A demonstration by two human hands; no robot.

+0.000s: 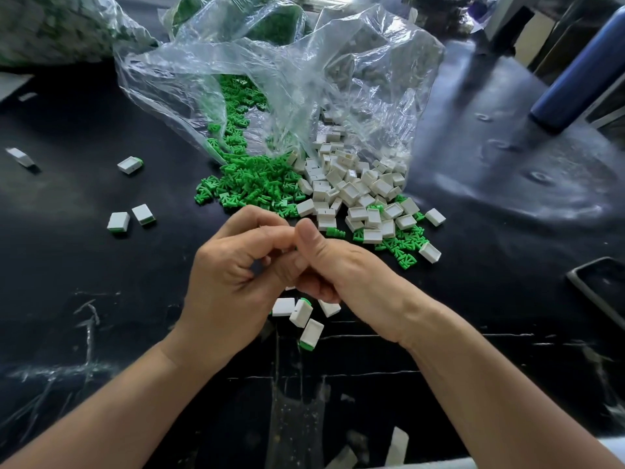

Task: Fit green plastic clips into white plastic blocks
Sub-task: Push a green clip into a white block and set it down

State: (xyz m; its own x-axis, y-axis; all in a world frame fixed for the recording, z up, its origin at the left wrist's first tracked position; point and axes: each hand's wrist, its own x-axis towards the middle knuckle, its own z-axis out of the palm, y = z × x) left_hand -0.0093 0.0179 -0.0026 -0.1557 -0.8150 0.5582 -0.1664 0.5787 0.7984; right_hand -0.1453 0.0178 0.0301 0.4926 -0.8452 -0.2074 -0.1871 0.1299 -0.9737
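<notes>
My left hand (233, 275) and my right hand (334, 265) meet over the black table, fingers curled together around something small that stays hidden between them. A heap of loose green clips (257, 184) spills from a clear plastic bag (270, 79) just beyond my hands. To its right lies a pile of white blocks (355, 187), mixed with more green clips (402, 245). Under my hands lie three white blocks with green ends (301, 313).
Fitted blocks lie scattered on the left: a pair (132, 218), one (130, 164) and a blurred one (20, 157). A dark blue cylinder (581, 69) stands far right, a dark tray (602, 289) at the right edge. Another bag of green parts (57, 25) sits far left.
</notes>
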